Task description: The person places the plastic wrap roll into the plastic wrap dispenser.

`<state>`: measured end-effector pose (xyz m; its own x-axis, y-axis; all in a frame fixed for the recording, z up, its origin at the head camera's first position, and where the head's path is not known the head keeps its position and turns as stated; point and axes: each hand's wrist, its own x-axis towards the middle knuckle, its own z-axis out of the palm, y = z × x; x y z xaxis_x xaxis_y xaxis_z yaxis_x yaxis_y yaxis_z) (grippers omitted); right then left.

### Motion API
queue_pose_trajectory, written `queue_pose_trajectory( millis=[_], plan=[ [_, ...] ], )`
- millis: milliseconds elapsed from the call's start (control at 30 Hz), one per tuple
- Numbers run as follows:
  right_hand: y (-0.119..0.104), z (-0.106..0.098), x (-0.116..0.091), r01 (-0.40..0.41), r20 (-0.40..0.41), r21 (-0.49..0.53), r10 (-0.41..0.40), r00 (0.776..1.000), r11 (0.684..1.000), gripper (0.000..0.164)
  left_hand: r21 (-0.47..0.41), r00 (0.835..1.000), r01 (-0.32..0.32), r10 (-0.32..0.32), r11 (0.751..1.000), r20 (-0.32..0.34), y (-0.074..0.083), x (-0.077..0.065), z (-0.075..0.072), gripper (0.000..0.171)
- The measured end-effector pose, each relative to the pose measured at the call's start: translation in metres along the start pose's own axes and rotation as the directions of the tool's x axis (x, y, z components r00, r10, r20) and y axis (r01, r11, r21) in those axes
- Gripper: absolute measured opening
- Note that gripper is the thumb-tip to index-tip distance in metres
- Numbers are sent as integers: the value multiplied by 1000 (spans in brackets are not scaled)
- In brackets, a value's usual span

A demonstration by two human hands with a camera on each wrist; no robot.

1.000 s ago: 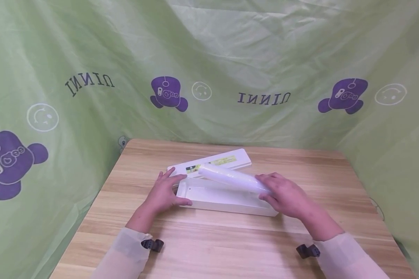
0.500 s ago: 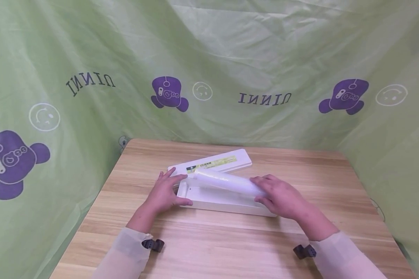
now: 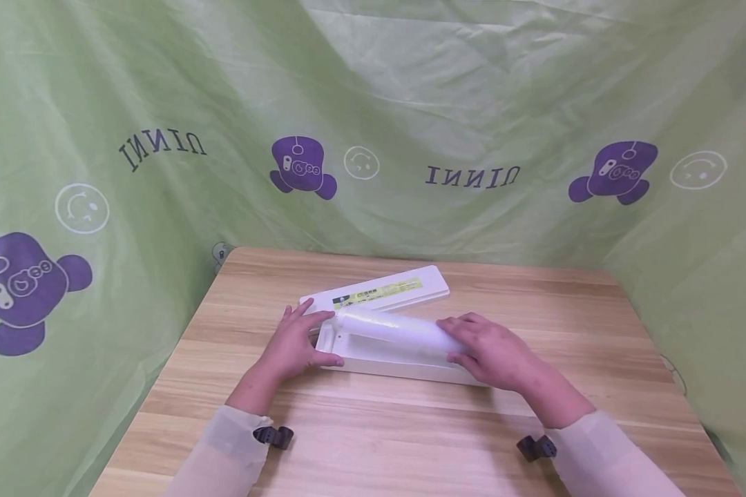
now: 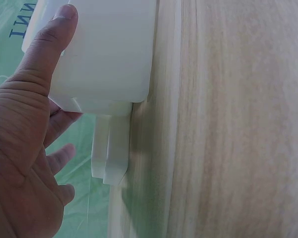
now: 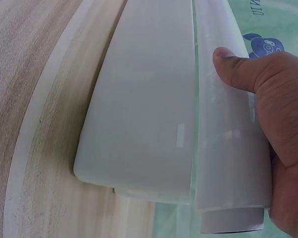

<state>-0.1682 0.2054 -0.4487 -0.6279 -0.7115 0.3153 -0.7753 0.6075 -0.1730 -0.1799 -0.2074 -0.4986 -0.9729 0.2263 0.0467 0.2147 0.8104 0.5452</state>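
Observation:
A long white plastic box (image 3: pixel 404 370) lies without its cover on the table. My left hand (image 3: pixel 292 345) holds its left end, thumb on the front wall (image 4: pixel 109 54) and index finger at the back; the other fingers are spread. Over the box, my right hand (image 3: pixel 494 351) grips the right end of a roll of cling film (image 3: pixel 391 329). The roll slants, its left end sitting near the box's left end. In the right wrist view, the roll's core (image 5: pixel 232 220) sticks out below the film, and the thumb lies along the film (image 5: pixel 228 144).
Behind the box lies a white lid (image 3: pixel 410 279) with a yellow-green label, set at an angle. The wooden table (image 3: pixel 373 442) is enclosed by a green printed curtain (image 3: pixel 373 83). A small dark device is strapped at each wrist.
My right hand has moved left and slightly down with the cling film roll. The roll's left end has sunk toward the box's left end. My left hand, the box and the lid stay in place.

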Motion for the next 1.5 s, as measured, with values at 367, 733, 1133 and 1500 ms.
queue_pose_trajectory(
  millis=[367,733,1133,1500],
  plan=[
    [-3,4,3,23,14,-6,-23,1000,1000,63,1,1000,2,-2,1000,-4,1,0,0,110],
    [-6,7,8,33,45,-10,-32,998,999,62,0,1000,-16,16,1000,-14,0,0,1,109],
    [-8,14,13,43,71,-11,-42,997,999,61,-9,1000,-13,12,1000,-16,-1,1,1,108],
    [-8,16,16,46,107,-5,-45,993,999,59,-13,1000,-3,3,1000,-13,-1,1,2,110]
  ],
)
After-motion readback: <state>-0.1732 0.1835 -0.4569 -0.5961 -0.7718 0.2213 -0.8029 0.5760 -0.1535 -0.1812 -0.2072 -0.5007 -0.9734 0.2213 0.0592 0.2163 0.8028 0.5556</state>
